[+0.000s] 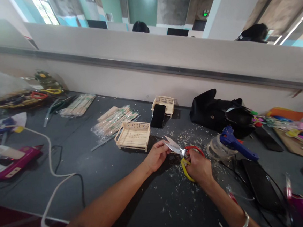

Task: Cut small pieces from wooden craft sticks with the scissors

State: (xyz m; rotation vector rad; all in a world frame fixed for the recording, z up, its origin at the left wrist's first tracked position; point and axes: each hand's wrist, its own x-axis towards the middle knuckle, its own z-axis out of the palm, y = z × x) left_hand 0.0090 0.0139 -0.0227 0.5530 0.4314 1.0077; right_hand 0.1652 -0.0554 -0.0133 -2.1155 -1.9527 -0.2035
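My right hand (pixel 199 167) grips a pair of scissors (pixel 179 150) by its red and yellow handles. The silver blades stand apart and point left toward my left hand (pixel 156 157). Thumb and fingers of that hand are pinched together close to the blades; what lies between them is too small to make out. Left of the hands sits a miniature bench (pixel 133 136) built from pale wooden sticks. A similar small stick-built piece (pixel 167 101) stands farther back, with a black smartphone (pixel 158 115) leaning at its front. Pale cut scraps (pixel 187 137) litter the dark tabletop around the scissors.
Plastic-wrapped stick bundles (pixel 117 118) lie behind the bench. To the right are a blue glue gun (pixel 234 142) over a clear jar, a black bag (pixel 214 110) and a dark phone (pixel 262 185). A white cable (pixel 51 159) crosses the left side near a magenta tool (pixel 18 160).
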